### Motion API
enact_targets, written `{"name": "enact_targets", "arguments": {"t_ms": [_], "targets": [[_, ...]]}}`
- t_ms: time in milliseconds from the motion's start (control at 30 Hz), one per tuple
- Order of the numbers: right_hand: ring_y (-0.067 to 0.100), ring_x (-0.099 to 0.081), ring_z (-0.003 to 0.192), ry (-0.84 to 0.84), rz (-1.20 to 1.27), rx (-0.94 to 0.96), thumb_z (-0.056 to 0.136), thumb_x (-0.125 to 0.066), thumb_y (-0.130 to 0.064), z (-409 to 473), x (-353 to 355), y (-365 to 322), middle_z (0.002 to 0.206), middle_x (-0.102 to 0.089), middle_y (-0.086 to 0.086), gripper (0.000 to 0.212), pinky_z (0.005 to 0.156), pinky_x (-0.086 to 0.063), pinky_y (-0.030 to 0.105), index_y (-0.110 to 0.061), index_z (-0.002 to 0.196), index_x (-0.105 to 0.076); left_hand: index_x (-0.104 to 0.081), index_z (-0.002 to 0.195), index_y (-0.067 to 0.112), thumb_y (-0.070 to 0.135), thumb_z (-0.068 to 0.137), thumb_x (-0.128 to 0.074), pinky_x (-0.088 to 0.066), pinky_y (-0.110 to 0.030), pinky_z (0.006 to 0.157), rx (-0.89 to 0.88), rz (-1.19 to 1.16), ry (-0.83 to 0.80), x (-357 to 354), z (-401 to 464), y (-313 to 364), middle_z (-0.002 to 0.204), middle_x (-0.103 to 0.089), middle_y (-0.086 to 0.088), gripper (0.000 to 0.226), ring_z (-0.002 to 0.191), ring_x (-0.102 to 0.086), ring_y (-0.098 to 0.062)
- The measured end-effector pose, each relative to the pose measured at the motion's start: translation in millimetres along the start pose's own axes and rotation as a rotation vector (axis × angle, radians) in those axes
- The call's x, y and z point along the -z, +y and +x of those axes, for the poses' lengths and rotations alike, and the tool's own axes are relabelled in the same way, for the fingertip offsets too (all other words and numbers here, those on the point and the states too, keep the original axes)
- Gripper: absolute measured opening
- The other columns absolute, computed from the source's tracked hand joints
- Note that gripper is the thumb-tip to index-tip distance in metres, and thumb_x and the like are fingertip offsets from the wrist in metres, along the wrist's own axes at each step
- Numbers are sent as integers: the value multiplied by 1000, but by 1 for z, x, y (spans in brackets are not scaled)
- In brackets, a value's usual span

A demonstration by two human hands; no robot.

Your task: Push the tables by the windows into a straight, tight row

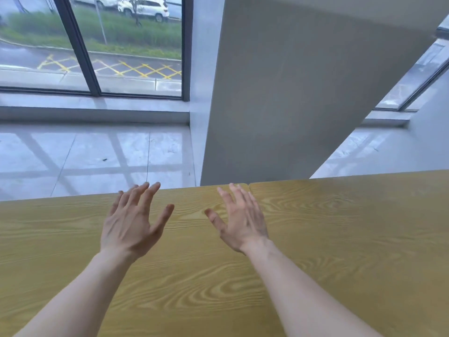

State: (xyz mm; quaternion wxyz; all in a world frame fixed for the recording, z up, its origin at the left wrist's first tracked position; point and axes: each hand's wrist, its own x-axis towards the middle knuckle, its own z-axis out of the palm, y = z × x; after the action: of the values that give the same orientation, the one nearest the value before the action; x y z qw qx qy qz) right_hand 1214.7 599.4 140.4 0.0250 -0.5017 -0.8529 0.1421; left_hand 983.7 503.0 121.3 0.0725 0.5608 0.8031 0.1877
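Two yellow wood-grain tables fill the lower half of the view. The left table (48,239) and the right table (352,227) meet at a thin seam near the far edge, with a small notch where their corners touch. My left hand (132,222) hovers over the left table with fingers spread, its fingertips past the far edge. My right hand (240,220) is raised over the same table just left of the seam, fingers apart, holding nothing.
A wide grey pillar (279,105) rises right behind the tables' far edge at the seam. Glossy tiled floor (97,154) lies beyond the left table up to a low sill and large windows (97,45). Another window (418,76) runs at the right.
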Motion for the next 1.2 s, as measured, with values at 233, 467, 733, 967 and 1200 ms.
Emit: {"name": "enact_targets", "arguments": {"t_ms": [233, 467, 733, 967, 1200], "targets": [[23, -5, 161, -94, -20, 26, 98, -25, -76, 108, -53, 50, 174, -16, 10, 82, 129, 2, 41, -28, 165, -21, -36, 155, 35, 84, 88, -15, -9, -40, 128, 33, 24, -107, -86, 92, 4, 161, -40, 3, 86, 153, -28, -18], [28, -22, 157, -81, -45, 59, 99, -20, -72, 150, -108, 102, 165, -37, 13, 78, 130, -2, 43, -26, 161, -34, -44, 150, 33, 85, 87, -18, -14, -41, 126, 35, 79, -244, -154, 129, 15, 149, -53, 5, 85, 144, -39, -19], [29, -52, 116, 93, 20, 124, 103, -26, -65, 147, -119, 118, 117, -58, 4, 62, 125, -23, 47, -19, 134, -55, -58, 114, 26, 81, 91, -27, -33, -48, 103, 59, 204, -179, -171, 122, 27, 102, -63, 3, 67, 102, -53, -28], [28, -52, 121, 82, 1, 107, 103, -26, -67, 151, -124, 116, 120, -60, 4, 67, 126, -20, 46, -19, 139, -56, -57, 127, 30, 83, 90, -21, -30, -46, 108, 62, 189, -208, -172, 127, 25, 114, -64, 5, 74, 113, -53, -25], [31, -18, 159, 14, -50, 90, 105, -15, -65, 143, -119, 113, 167, -34, 13, 71, 129, -2, 52, -26, 162, -31, -39, 154, 32, 80, 93, -18, -13, -49, 126, 12, 169, -187, -171, 122, 24, 152, -50, 0, 80, 147, -36, -26]]}}
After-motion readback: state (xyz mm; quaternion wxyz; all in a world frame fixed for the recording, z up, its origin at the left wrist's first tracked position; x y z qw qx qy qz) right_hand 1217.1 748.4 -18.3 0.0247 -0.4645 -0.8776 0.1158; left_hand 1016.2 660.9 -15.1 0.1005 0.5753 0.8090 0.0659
